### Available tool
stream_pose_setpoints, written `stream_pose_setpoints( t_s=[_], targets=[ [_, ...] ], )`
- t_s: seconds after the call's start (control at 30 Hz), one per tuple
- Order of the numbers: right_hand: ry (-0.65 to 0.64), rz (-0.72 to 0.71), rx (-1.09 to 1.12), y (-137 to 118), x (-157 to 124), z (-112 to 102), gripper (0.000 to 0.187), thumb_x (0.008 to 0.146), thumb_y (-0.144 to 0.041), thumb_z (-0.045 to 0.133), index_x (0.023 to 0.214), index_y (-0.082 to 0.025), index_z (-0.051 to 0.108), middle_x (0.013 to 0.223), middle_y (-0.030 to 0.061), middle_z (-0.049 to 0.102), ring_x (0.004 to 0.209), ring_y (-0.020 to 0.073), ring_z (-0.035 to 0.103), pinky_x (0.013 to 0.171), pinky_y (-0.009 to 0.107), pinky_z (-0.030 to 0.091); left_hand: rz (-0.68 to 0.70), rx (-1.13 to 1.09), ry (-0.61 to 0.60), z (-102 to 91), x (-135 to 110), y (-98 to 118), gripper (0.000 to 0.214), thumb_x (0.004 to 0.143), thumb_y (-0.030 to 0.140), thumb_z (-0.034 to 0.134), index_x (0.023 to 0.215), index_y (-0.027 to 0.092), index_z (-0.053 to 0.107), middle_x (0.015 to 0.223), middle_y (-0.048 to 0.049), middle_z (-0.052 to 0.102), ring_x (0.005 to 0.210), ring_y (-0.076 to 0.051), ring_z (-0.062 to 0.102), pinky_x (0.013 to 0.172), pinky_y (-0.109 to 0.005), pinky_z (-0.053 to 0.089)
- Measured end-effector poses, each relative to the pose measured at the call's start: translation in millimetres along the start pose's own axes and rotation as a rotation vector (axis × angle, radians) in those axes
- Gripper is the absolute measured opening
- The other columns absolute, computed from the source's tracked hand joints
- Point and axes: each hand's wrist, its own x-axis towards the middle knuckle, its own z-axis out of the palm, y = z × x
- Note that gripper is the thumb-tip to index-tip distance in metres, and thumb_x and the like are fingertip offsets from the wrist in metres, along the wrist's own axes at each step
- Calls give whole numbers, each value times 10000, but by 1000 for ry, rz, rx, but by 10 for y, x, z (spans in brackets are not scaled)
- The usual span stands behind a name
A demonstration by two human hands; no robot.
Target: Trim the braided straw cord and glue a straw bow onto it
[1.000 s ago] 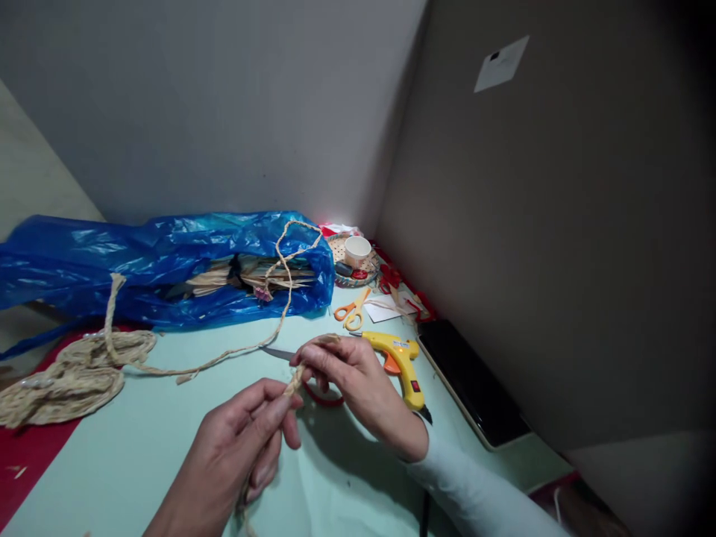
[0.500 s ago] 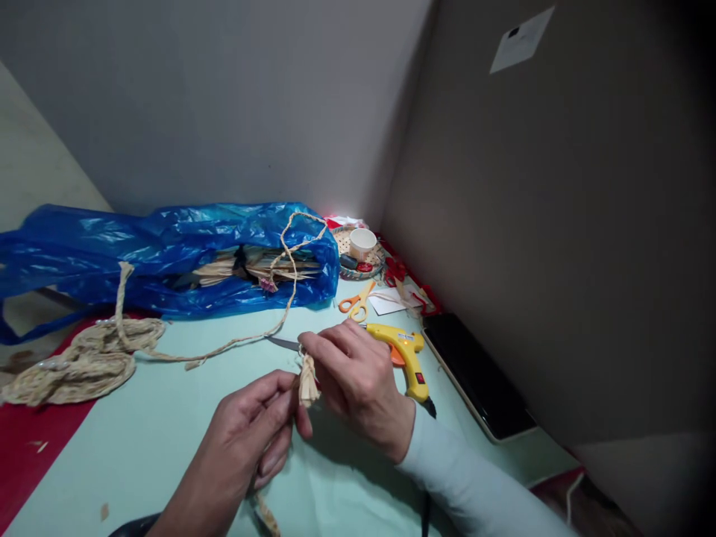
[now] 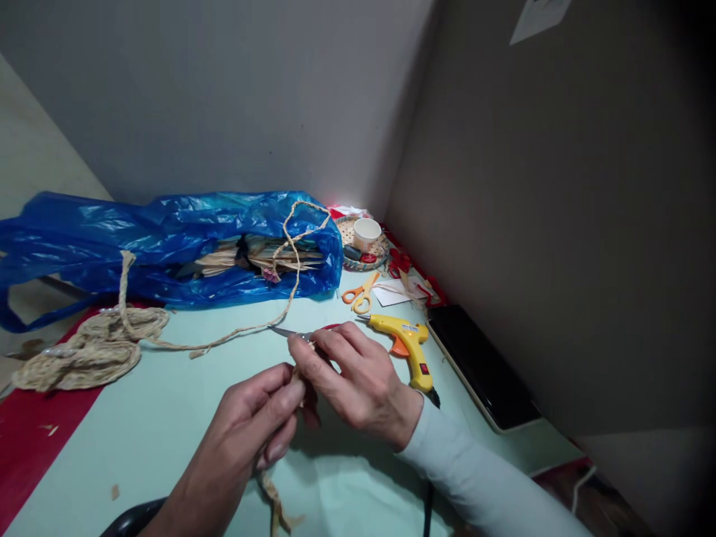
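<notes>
My left hand [image 3: 249, 418] is closed, thumb and fingers pinching a strip of twisted straw cord [image 3: 272, 498] whose lower end hangs below it. My right hand [image 3: 355, 377] meets it at the fingertips, closed on the upper part of the same cord, which my fingers mostly cover. Just behind my right hand, scissors with red handles [image 3: 288, 333] lie on the table, their handles partly hidden. A yellow glue gun [image 3: 406, 335] rests to the right of that hand.
A blue plastic bag [image 3: 112, 224] holding dried straw lies along the back. At left are coiled straw pieces [image 3: 83, 358] with a long braid. Orange-handled scissors [image 3: 362, 292], a woven tray [image 3: 383, 253] with a white cup [image 3: 367, 233], and a black tablet-like device [image 3: 481, 373] stand at right.
The frayed straw end that showed between my hands is now covered by my right fingers. More of the cord's lower end shows below my left hand. The view has shifted slightly.
</notes>
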Motion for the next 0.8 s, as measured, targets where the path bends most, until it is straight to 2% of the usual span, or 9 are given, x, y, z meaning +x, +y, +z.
stream_pose_setpoints(
  t_s=[0.17,0.3,0.37,0.4,0.47,0.53,0.6,0.7,0.8],
  targets=[
    [41,220,226,22,16,-10,257,989,-127,475,1067,-110,719,903,115,695,789,175,620,707,290,529,-5,85,13,-18,-3,57,329,885,468,612,724,187,669,648,-4,604,504,-93,309,472,-234,228],
    [-54,605,807,88,80,-58,190,926,-171,622,1084,-143,724,939,75,716,777,143,673,672,244,560,48,173,24,-19,-44,116,352,879,503,596,720,199,673,662,-7,618,508,-103,334,483,-239,259],
    [-113,712,985,121,101,-95,207,907,-200,661,1101,-151,714,977,68,722,784,139,694,669,234,577,83,288,48,-16,-68,131,388,884,536,570,715,207,688,629,5,549,527,-116,345,490,-246,264],
    [-117,692,979,133,104,-115,197,905,-210,672,1088,-152,716,977,67,725,796,140,698,680,233,580,100,342,65,-14,-77,135,402,886,549,561,716,211,696,615,10,514,537,-122,350,496,-249,264],
    [-50,522,773,141,93,-162,138,919,-204,664,1031,-151,725,928,71,730,800,142,688,697,237,571,103,372,74,-6,-83,138,416,881,563,561,707,212,701,576,21,462,526,-122,339,492,-251,249],
    [12,295,455,131,72,-224,144,959,-170,594,1026,-146,719,910,95,730,803,161,671,701,272,565,54,252,46,4,-71,138,366,859,530,608,712,206,695,606,8,533,513,-112,340,494,-247,266],
    [-2,143,244,112,55,-301,224,992,-137,493,1095,-127,692,958,138,729,842,197,668,715,326,573,-26,66,-12,11,-48,134,289,835,470,665,740,198,688,671,-9,615,491,-90,323,494,-240,285],
    [-44,8,178,85,49,-391,293,1004,-134,420,1157,-58,658,1015,200,728,919,249,662,768,386,584,-85,-140,-117,15,-19,115,298,844,471,669,759,185,662,676,-19,637,485,-76,293,489,-230,267],
    [-23,-6,190,60,59,-375,307,1008,-133,401,1142,-54,665,1011,203,730,912,246,655,775,384,586,-71,-131,-130,18,-12,94,360,875,515,618,727,187,630,618,-2,598,494,-87,290,483,-238,231]
  ],
)
